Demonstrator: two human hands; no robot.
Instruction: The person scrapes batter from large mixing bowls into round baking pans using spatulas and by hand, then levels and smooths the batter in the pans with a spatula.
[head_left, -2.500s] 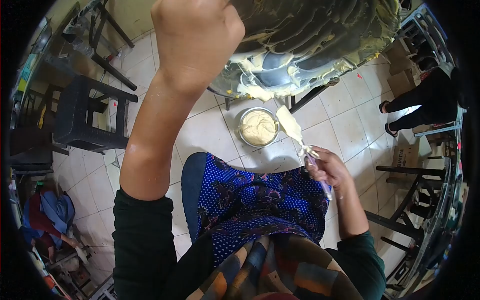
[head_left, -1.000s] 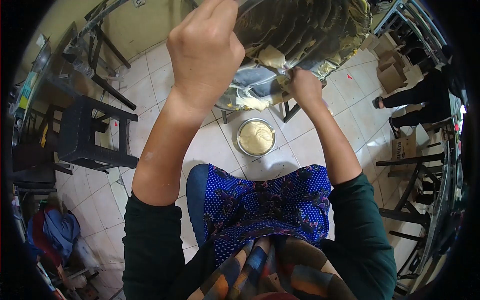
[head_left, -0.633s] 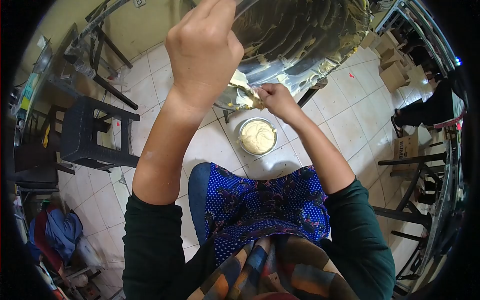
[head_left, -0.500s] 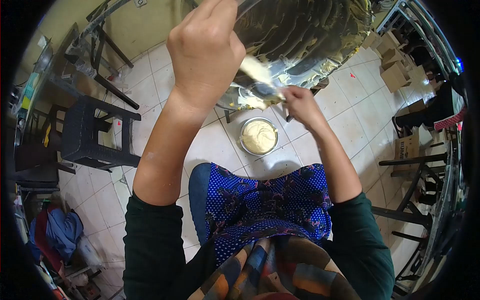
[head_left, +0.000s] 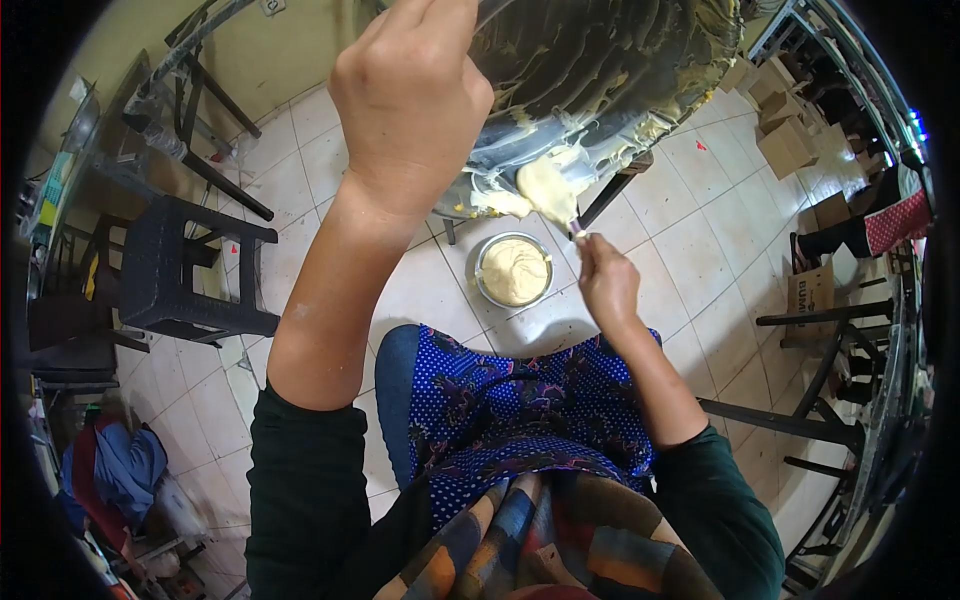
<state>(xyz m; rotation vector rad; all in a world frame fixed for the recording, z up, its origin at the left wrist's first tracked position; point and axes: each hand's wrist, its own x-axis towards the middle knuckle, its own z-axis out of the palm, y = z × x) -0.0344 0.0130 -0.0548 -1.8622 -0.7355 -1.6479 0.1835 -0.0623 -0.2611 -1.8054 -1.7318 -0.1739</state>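
A large metal bowl (head_left: 600,70), tilted and smeared inside with pale yellow cream, fills the top of the view. My left hand (head_left: 410,110) is closed on its rim at the left. My right hand (head_left: 608,280) grips the handle of a spatula (head_left: 548,188) whose blade is thick with cream and lies at the bowl's lower edge. Cream hangs along that edge. Below, on the tiled floor, stands a small round metal bowl (head_left: 513,270) filled with the same cream.
A black plastic stool (head_left: 165,265) stands at the left. Cardboard boxes (head_left: 787,147) lie at the upper right, near a person in dark trousers (head_left: 850,237). Dark metal legs (head_left: 800,425) are at the right. A person in blue clothing (head_left: 130,465) is at the lower left.
My right hand has moved down from the large bowl's lower edge, drawing the spatula with it. My left hand stays at the rim. The person at the right has shifted.
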